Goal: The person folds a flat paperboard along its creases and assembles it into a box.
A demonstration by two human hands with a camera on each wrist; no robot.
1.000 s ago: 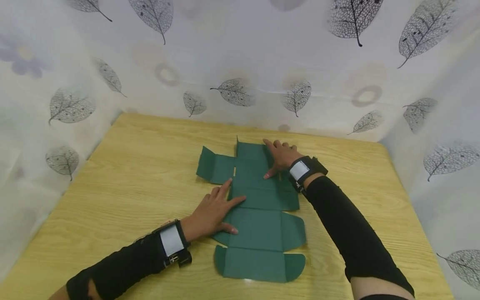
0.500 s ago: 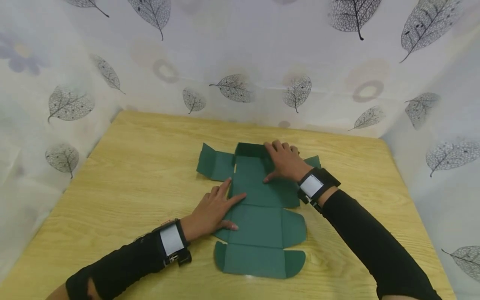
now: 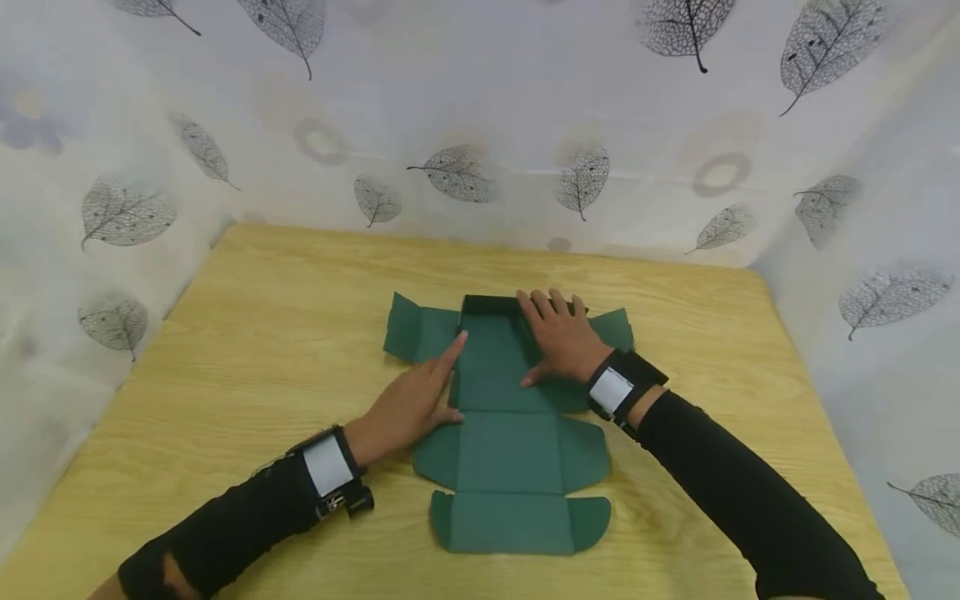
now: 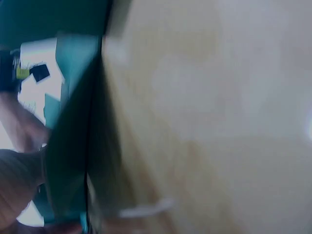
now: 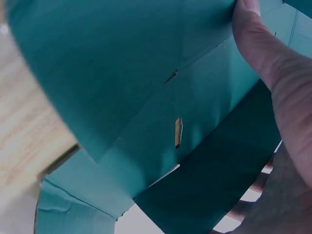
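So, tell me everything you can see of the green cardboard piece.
The green cardboard piece looks like thin card, creased as an unfolded box. It lies mostly flat on the wood-grain table, stretching lengthwise away from the camera. Side flaps spread out left and right, the nearest pair rounded; a narrow slot shows in the right wrist view. The far panel stands raised, the person's right grip over it; the left grip touches the left edge.
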